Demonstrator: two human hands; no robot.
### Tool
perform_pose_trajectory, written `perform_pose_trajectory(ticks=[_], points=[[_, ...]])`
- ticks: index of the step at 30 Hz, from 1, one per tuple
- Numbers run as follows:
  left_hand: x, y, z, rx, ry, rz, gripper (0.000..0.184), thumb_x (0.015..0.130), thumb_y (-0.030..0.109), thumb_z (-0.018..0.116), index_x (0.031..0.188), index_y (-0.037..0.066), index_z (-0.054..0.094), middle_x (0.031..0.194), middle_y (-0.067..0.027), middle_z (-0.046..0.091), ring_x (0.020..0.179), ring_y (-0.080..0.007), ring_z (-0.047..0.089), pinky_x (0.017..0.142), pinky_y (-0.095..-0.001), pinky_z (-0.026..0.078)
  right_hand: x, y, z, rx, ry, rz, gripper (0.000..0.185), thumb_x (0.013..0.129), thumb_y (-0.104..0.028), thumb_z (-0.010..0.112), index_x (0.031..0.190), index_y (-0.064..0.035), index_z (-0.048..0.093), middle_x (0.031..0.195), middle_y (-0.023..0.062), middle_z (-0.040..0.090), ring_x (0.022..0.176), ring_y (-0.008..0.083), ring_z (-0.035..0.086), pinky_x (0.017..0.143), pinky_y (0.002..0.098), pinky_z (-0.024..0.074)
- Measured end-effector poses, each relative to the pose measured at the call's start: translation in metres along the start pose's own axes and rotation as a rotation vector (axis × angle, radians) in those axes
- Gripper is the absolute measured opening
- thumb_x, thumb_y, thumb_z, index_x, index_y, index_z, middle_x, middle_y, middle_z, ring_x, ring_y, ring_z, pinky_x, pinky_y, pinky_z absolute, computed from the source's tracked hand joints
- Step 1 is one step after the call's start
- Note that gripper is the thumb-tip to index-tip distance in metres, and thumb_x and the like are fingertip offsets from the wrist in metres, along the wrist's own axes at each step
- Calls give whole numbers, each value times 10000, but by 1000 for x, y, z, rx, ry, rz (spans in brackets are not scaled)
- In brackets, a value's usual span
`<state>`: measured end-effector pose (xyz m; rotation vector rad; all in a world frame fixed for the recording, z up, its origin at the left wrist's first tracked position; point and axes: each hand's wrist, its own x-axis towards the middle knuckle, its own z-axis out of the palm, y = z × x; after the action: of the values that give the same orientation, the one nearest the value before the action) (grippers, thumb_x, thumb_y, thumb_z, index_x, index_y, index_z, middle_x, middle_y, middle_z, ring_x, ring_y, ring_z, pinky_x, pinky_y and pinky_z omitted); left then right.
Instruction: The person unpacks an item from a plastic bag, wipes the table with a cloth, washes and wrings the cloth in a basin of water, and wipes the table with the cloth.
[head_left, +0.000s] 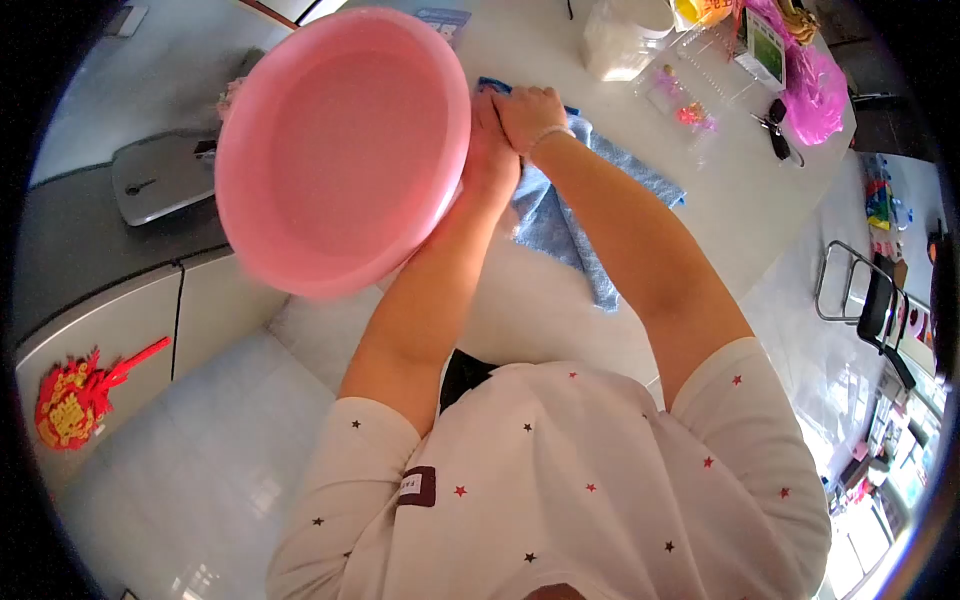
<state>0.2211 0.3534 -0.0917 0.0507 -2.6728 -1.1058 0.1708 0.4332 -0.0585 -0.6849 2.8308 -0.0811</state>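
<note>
A pink plastic basin fills the upper left, its near rim overlapping the edge of my left hand. My right hand, with a pale band at the wrist, is closed and touches the left one. Under and around both hands lies a bunched blue cloth, which spreads over the pale table and hangs at its near edge. Bits of the cloth show past my fingertips on both sides. The left fingers are curled at the cloth, partly hidden by the right hand.
On the table's far right are a white tub, a clear plastic tray, a pink bag and black keys. A grey scale rests on the dark counter at left. A chair stands at right.
</note>
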Motion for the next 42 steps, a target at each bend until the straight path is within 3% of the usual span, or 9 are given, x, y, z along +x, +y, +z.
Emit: perform_pose_trajectory(ticks=[3, 5, 8, 12, 16, 19, 23, 29, 42], points=[[-52, 8, 2, 89, 215, 80, 577, 817, 84, 594, 1309, -53, 323, 1248, -251, 464, 1143, -404, 475, 991, -439, 360, -18, 22, 21, 387, 183, -72, 326, 903, -199, 478, 1197, -89, 567, 1020, 113, 652, 1036, 288, 589, 867, 436, 437], [-94, 15, -2, -137, 165, -40, 680, 772, 46, 653, 1335, -61, 286, 1261, -263, 439, 1179, -417, 439, 1031, -448, 310, -52, 36, 8, 1368, 108, 250, 374, 895, -162, 465, 1254, -75, 518, 1092, 128, 618, 1088, 297, 552, 929, 446, 417], [-118, 41, -19, -534, 26, -18, 654, 731, 99, 700, 1282, -25, 370, 1142, -219, 519, 1034, -375, 516, 964, -440, 345, -106, 71, 12, 2421, 107, -41, 464, 869, -195, 483, 1303, -34, 453, 1210, 127, 563, 1127, 309, 523, 1004, 459, 367], [-110, 59, -43, -112, -145, 177, 508, 708, 105, 720, 1150, 23, 485, 877, -94, 578, 825, -271, 560, 766, -378, 417, -158, 82, 14, 2819, -21, -214, 473, 856, -237, 444, 1276, -21, 468, 1281, 155, 517, 1216, 323, 449, 1067, 469, 297], [-116, 76, -63, -280, -242, 146, 333, 729, 102, 696, 1035, 57, 572, 896, -102, 598, 852, -293, 581, 773, -374, 454, -197, 88, -7, 2738, 138, -260, 439, 835, -211, 447, 1219, -10, 517, 1249, 148, 538, 1194, 322, 461, 1055, 429, 308], [-129, 79, -68, -359, -239, 126, 330, 719, 92, 691, 1027, 58, 577, 930, -105, 593, 859, -285, 582, 766, -369, 465, -218, 105, -16, 2131, 377, 333, 415, 764, -156, 506, 1131, 34, 554, 1113, 173, 593, 1122, 323, 506, 1022, 453, 324], [-147, 60, -52, -198, -160, 88, 373, 717, 71, 677, 1068, 45, 555, 1051, -137, 564, 946, -297, 560, 820, -379, 452, -228, 88, 10, 285, 538, 389, 544, 763, -165, 601, 1284, -81, 471, 1261, 159, 486, 1204, 320, 424, 984, 444, 346], [-146, 55, -55, -37, -256, 240, 391, 723, 54, 657, 1097, 47, 542, 1256, -167, 462, 1139, -344, 457, 951, -433, 381, -227, 15, 46, 27, 177, 140, 659, 787, -631, 526, 1382, -417, 339, 1499, 142, 194, 1355, 482, 104, 1000, 709, 138], [-151, 12, -70, -36, -298, 187, 348, 793, 89, 629, 1124, 40, 534, 1269, -225, 479, 1149, -376, 477, 950, -438, 398, -62, 56, 30, 109, 282, -117, 692, 735, -540, 625, 1361, -350, 398, 1481, 100, 249, 1382, 312, 191, 1088, 571, 161]])
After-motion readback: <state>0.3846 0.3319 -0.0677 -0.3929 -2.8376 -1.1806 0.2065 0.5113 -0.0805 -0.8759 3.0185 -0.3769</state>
